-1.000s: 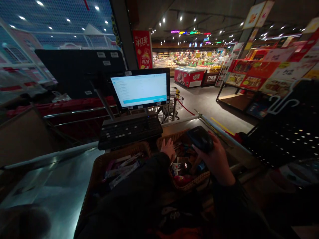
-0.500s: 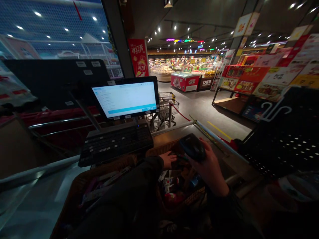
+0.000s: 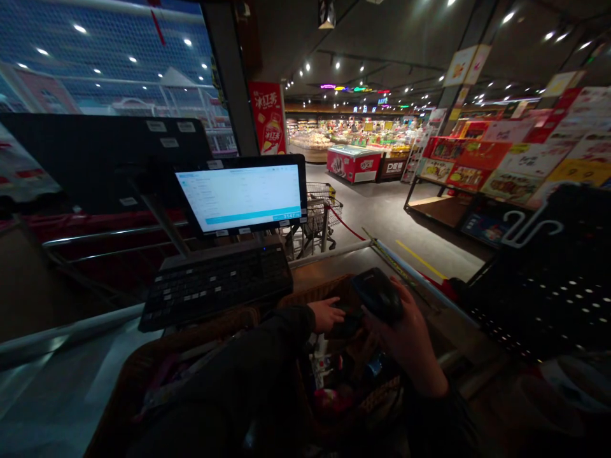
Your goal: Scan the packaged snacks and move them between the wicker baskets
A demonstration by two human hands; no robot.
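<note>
My right hand (image 3: 410, 337) is closed around a black handheld scanner (image 3: 379, 296), held over a wicker basket (image 3: 382, 394) of small packaged goods. My left hand (image 3: 327, 313) reaches into the far side of that basket, fingers curled on a dark item (image 3: 346, 324) I cannot make out. A second wicker basket (image 3: 143, 369) with wrapped items sits to the left, partly hidden by my dark sleeve.
A lit monitor (image 3: 241, 197) and black keyboard (image 3: 214, 283) stand just beyond the baskets. A metal counter (image 3: 57, 394) runs at the left. A black perforated rack (image 3: 548, 280) stands at the right. Shopping carts (image 3: 319, 213) and shelves lie beyond.
My left hand has slid rightward in the basket and closed on a dark item beside the scanner. The camera has tilted up and turned, so the monitor sits further left.
</note>
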